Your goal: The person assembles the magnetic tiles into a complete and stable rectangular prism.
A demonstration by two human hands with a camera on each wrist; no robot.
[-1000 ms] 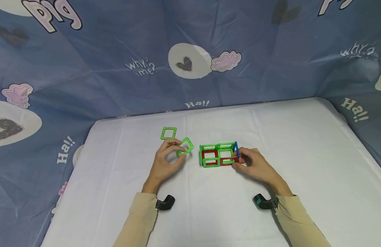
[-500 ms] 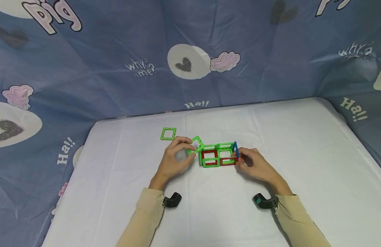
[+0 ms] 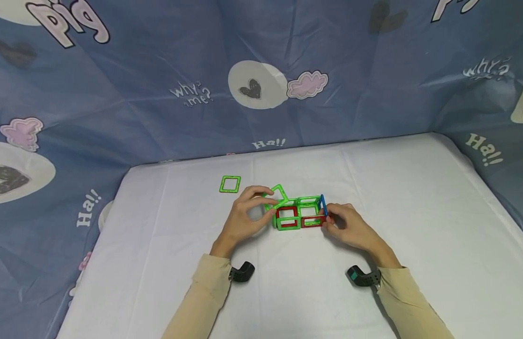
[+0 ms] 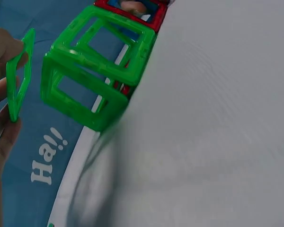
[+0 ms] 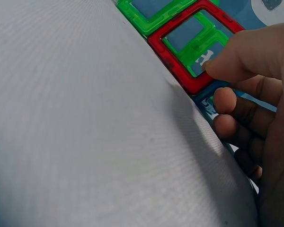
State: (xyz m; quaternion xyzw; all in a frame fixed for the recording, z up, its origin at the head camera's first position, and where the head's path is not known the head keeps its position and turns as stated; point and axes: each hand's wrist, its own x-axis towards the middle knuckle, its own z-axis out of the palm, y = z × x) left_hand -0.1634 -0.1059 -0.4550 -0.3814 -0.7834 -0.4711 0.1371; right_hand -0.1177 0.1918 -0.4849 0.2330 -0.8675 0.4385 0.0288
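My left hand (image 3: pixel 244 217) pinches a green square magnetic tile (image 3: pixel 284 192) between thumb and fingers, tilted above the left end of a two-cell box of magnetic tiles (image 3: pixel 289 228). In the left wrist view the held tile (image 4: pixel 12 90) stands apart from the box's green end (image 4: pixel 75 56). The box has green walls, a red tile in its left base, a red front tile (image 5: pixel 173 66) and an upright blue end tile (image 3: pixel 325 205). My right hand (image 3: pixel 350 227) grips that right end, the thumb on the red front tile and other fingers by the blue one, partly hidden.
A loose green square tile (image 3: pixel 222 184) lies flat behind and left of my left hand. The table has a white cloth (image 3: pixel 299 287). A blue printed curtain (image 3: pixel 193 127) hangs along its back and left sides.
My left hand has carried the green tile rightward, from beside the box to over its left end. The right hand keeps its hold on the box, and the loose tile stays put.
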